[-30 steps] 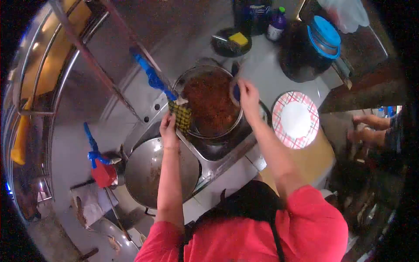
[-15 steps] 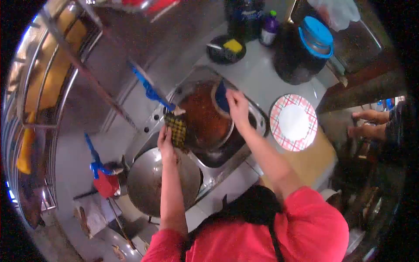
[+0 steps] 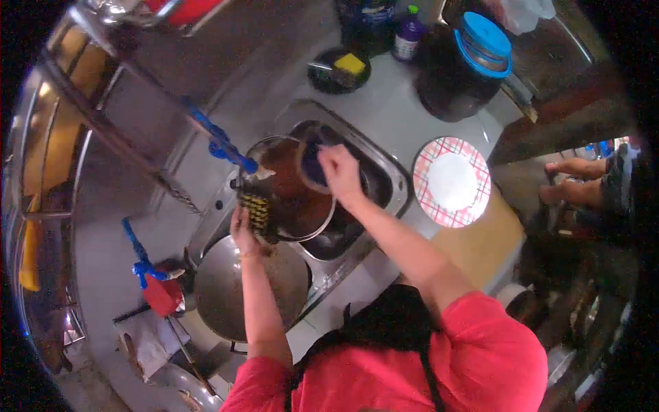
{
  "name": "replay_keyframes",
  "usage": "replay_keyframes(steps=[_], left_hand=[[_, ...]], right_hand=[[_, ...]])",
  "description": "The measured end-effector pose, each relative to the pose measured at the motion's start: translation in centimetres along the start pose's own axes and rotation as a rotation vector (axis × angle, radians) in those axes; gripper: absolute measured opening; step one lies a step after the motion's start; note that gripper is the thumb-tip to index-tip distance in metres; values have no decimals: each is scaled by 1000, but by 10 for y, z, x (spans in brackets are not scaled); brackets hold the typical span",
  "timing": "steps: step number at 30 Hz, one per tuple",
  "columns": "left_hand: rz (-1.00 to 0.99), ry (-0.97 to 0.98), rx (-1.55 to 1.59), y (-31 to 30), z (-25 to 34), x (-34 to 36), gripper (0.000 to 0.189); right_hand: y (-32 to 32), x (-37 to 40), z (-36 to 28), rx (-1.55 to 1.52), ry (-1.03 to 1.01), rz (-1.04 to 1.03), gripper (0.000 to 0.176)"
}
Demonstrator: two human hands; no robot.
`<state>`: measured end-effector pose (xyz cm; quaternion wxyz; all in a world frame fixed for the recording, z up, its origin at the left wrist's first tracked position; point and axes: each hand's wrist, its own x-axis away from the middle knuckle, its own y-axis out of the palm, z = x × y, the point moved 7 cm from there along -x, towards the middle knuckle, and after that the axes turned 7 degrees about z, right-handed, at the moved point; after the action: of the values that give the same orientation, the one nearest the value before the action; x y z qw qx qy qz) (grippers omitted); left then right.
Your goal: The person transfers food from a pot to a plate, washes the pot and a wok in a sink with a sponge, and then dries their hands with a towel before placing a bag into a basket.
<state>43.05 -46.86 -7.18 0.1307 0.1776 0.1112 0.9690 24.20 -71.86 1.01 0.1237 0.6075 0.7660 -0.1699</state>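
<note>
A large round pot (image 3: 317, 221) with reddish-brown contents stands in the metal sink (image 3: 395, 175). My left hand (image 3: 244, 232) is closed on a yellow-and-black checkered cloth or pad (image 3: 255, 211) at the pot's lower left rim. Over the pot's right part, my right hand (image 3: 336, 172) grips the edge of a dark blue round object (image 3: 314, 165), possibly a bowl or lid, which is tilted and blurred. Below my left hand a wide grey metal wok (image 3: 220, 288) sits beside the sink. A blue-wrapped faucet (image 3: 223, 145) reaches over the pot's left side.
Right of the sink lies a red-checkered plate (image 3: 453, 182). Behind are a black dish with a yellow sponge (image 3: 350, 64), a purple bottle (image 3: 406, 38) and a dark container with a blue lid (image 3: 484, 34). Another person's feet (image 3: 576, 180) show at right. A metal rack (image 3: 89, 117) stands left.
The pot has shifted left in the sink, under the faucet. Both hands have moved left with it, and the blue object is now farther over the pot. The view has shifted slightly.
</note>
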Motion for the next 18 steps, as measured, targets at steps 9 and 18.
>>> replay_keyframes(steps=[9,18], left_hand=[[-53,-63,-164,24,18,21,37],[-113,-78,-76,32,19,25,40]], right_hand=[[-30,0,22,87,187,-2,17],[-37,2,32,28,221,30,18]])
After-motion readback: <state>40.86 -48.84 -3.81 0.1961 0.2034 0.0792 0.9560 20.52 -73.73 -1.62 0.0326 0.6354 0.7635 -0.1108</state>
